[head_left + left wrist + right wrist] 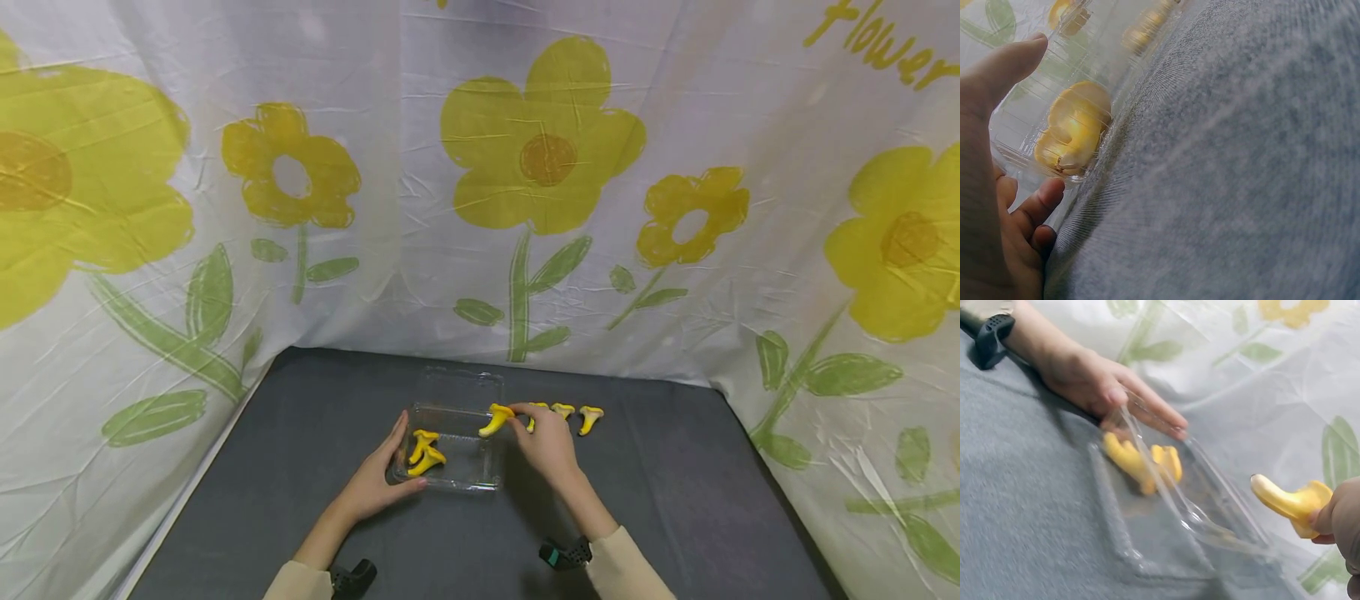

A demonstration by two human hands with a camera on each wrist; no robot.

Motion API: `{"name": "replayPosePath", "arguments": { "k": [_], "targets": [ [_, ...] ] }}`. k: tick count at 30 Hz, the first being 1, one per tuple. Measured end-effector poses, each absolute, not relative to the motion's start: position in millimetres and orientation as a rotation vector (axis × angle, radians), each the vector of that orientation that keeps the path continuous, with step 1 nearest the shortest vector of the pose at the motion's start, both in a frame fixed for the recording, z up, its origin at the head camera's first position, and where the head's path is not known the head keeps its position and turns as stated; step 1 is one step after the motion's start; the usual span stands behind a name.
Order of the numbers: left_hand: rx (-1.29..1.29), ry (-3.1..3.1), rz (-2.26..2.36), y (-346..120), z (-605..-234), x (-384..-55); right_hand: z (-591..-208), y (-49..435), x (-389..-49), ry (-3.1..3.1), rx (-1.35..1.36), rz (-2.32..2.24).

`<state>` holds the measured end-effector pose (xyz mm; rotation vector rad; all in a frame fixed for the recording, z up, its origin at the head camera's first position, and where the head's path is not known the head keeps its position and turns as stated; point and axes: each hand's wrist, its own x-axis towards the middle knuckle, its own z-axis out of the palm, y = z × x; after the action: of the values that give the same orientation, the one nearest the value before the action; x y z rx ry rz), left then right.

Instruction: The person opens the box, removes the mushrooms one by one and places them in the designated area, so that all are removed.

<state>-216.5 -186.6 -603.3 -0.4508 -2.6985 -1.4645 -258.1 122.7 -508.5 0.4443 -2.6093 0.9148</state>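
Observation:
A clear plastic clamshell box [468, 482] stands on the dark table with its lid [459, 385] folded back behind it. My left hand [375, 482] grips the left end of the box, the thumb at the near side and the fingers at the far side. Inside, at the left, lie yellow chanterelle mushrooms [427, 461], which the left wrist view shows through the plastic wall [1079, 125]. My right hand [550, 446] pinches another chanterelle [493, 420] between thumb and fingertips, above the right part of the box. In the right wrist view this chanterelle [1288, 501] hangs apart from the box.
To the right of the box, a short row of chanterelles lies on the table [675, 483], the rightmost one [590, 420] fully visible. Part of the row hides behind my right hand. A white curtain [405, 250] printed with yellow flowers closes off the back and sides.

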Motion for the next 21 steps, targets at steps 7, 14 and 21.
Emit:
{"name": "replayPosePath", "arguments": {
  "k": [7,14,21],
  "targets": [
    [-0.429,-2.705,-1.478,-186,-602,-215,-504,141,-260,-2.600,0.395,0.891],
    [-0.423,-2.718,-1.470,-186,-600,-213,-506,157,-261,-2.595,0.367,0.901],
    [-0.403,-2.732,-1.473,-185,-599,-214,-516,174,-262,-2.568,0.356,0.881]
  ]
}}
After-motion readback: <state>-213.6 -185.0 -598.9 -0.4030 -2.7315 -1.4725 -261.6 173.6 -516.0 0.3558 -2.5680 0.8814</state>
